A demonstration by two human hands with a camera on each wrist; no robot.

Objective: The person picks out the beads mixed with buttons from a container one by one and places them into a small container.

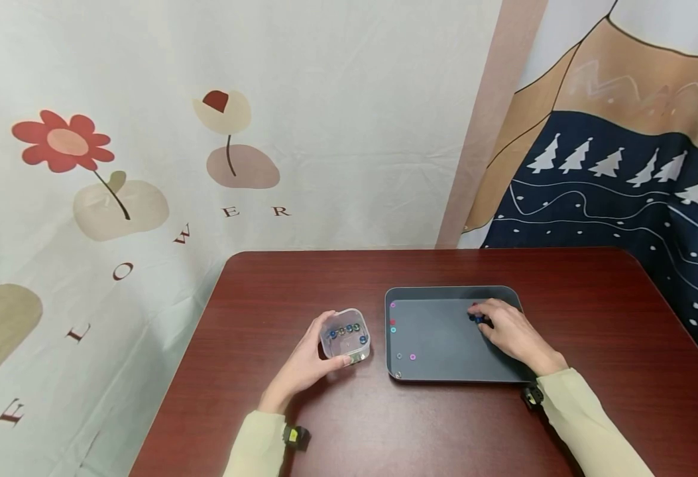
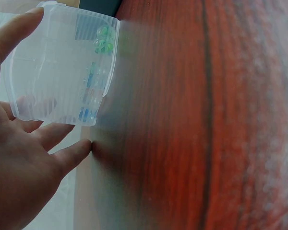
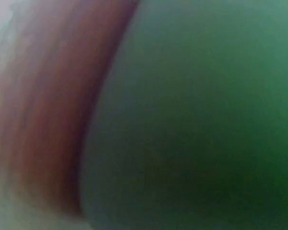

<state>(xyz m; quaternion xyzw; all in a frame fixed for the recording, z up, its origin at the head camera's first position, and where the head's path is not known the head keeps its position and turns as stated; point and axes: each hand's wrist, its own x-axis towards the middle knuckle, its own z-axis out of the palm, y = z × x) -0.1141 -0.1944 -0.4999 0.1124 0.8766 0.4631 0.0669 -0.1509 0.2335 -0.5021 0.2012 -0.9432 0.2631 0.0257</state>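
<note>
The left hand grips a small clear plastic container that stands on the dark red wooden tabletop, just left of a dark grey tray and nearer the front edge than the back; the thumb lies along one side and the fingers curl round the other. The left wrist view shows the same ribbed container against the palm, with blue and green beads inside. More beads show through its open top from the head view. The right hand rests inside the tray near its back right corner, fingertips closed on a small dark blue bead, with a red one just beside it. A few loose beads lie along the tray's left edge, two more near its front left corner. The right wrist view is too blurred to read
</note>
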